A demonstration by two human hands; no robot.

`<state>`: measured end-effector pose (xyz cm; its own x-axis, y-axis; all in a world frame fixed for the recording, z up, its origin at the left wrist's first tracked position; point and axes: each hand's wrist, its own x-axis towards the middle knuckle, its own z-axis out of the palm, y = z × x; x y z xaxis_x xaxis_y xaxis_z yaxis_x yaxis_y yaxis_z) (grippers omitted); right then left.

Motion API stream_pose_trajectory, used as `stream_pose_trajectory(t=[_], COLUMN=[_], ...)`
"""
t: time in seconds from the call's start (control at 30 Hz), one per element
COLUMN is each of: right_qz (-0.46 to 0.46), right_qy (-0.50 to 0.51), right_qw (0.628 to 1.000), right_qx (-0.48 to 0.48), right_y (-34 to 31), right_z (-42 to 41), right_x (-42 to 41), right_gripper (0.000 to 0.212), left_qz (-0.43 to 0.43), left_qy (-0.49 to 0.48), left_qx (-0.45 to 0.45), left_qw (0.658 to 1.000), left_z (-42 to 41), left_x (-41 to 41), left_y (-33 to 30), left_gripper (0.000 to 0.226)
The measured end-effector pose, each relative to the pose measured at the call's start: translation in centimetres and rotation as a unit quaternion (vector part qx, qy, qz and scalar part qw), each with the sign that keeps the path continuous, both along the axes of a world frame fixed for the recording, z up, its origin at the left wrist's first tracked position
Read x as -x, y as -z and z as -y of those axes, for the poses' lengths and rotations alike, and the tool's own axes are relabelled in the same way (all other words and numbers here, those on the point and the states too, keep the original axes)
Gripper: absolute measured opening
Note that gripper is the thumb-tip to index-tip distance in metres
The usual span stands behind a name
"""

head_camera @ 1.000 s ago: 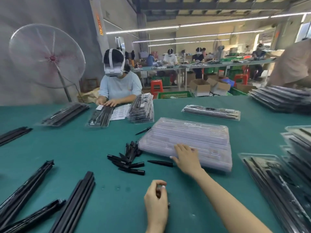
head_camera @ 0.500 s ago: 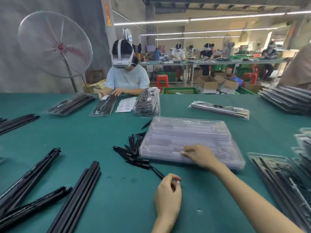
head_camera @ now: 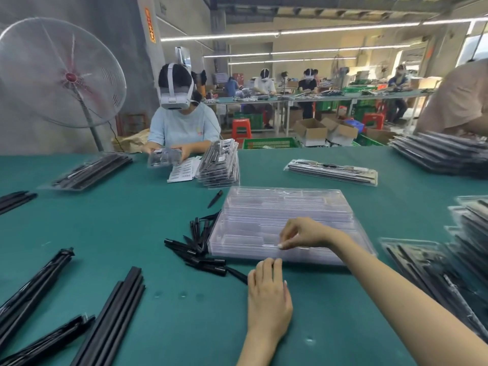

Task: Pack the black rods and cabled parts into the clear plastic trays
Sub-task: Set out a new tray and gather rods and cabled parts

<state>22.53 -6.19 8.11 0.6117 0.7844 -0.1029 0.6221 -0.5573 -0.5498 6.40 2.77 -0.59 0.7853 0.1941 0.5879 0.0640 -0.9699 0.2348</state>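
Factory packing hall: long worktables [head_camera: 343, 96], seated workers [head_camera: 182, 122], crates [head_camera: 269, 143].

On the green table [head_camera: 105, 233] lies a stack of clear trays [head_camera: 277, 207]. The right hand [head_camera: 303, 235] pinches the near edge of the top tray. The left hand [head_camera: 268, 294] rests just in front of the stack, holding a short black part [head_camera: 236, 274]. More short black parts [head_camera: 198, 247] lie left of the trays; long black rods [head_camera: 116, 318] lie nearer left.

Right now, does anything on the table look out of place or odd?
Mostly tidy. One short black piece lies alone left of the tray stack, apart from the loose pile by the stack's near left corner. No damage visible.
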Motion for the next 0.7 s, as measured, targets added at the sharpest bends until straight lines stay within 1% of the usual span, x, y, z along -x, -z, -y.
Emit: stream_pose_trajectory(t=[0.07,0.17,0.27,0.37,0.4,0.47,0.53,0.6,0.67,0.7], right_qz=[-0.041,-0.074,-0.089,-0.086,-0.082,-0.055,0.003,0.07,0.118,0.135], right_qy=[-0.006,0.009,0.012,0.015,0.02,0.027,0.042,0.073,0.104,0.108], right_qw=[0.999,0.997,0.996,0.996,0.996,0.998,0.999,0.995,0.987,0.985], right_qx=[0.001,0.009,0.014,0.02,0.02,0.017,0.005,-0.011,-0.018,-0.01], right_y=[-0.2,-0.5,-0.4,-0.6,-0.6,-0.5,0.2,1.0,1.8,2.0], right_z=[0.0,-0.3,-0.5,-0.6,-0.6,-0.7,-0.6,-0.6,-0.7,-0.8], right_x=[-0.2,-0.4,-0.6,-0.6,-0.6,-0.3,0.2,1.0,1.8,2.2], right_gripper=[0.03,0.033,0.023,0.023,0.02,0.014,0.018,0.02,0.024,0.027], left_qz=[0.002,-0.004,-0.017,-0.017,-0.015,-0.006,0.0,0.001,-0.016,-0.015], left_qy=[0.005,0.003,-0.006,-0.027,-0.031,-0.037,-0.036,-0.024,-0.022,-0.025], left_qx=[-0.022,-0.005,0.03,0.035,0.035,0.019,-0.007,-0.021,-0.029,-0.035], left_qw=[1.0,1.0,0.999,0.999,0.999,0.999,0.999,0.999,0.999,0.999], left_z=[0.1,-0.3,-0.9,-0.7,-0.4,0.2,0.7,0.7,0.8,0.8], left_x=[0.0,0.1,-0.1,-1.5,-2.1,-2.9,-3.3,-3.4,-3.4,-3.4], left_y=[0.2,0.1,0.1,-0.4,-0.6,-0.7,-0.6,-0.4,-0.5,-0.4], left_gripper=[0.05,0.048,0.051,0.054,0.053,0.049,0.046,0.053,0.063,0.061])
